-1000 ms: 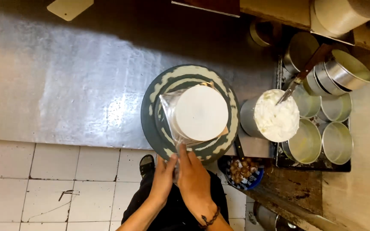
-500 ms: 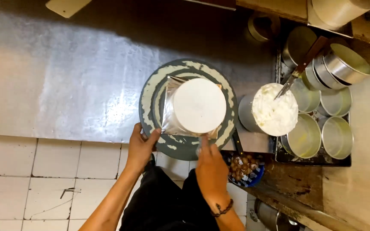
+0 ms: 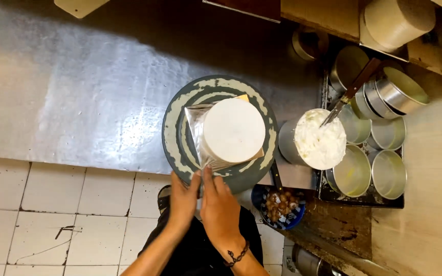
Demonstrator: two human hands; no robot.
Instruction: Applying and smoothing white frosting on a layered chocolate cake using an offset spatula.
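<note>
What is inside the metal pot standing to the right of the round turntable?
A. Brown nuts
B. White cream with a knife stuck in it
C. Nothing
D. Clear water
B: the metal pot is filled with white cream, and a knife with a brown handle leans in it.

warm, fairly dim indoor light; the steel table point(image 3: 78, 92) throws back a broad hazy glare at left and darkens toward the top edge. the white cake point(image 3: 234, 130) looks nearly blown out. soft overall, with wide-angle bending of the floor tiles point(image 3: 42, 204) at the edges
</note>
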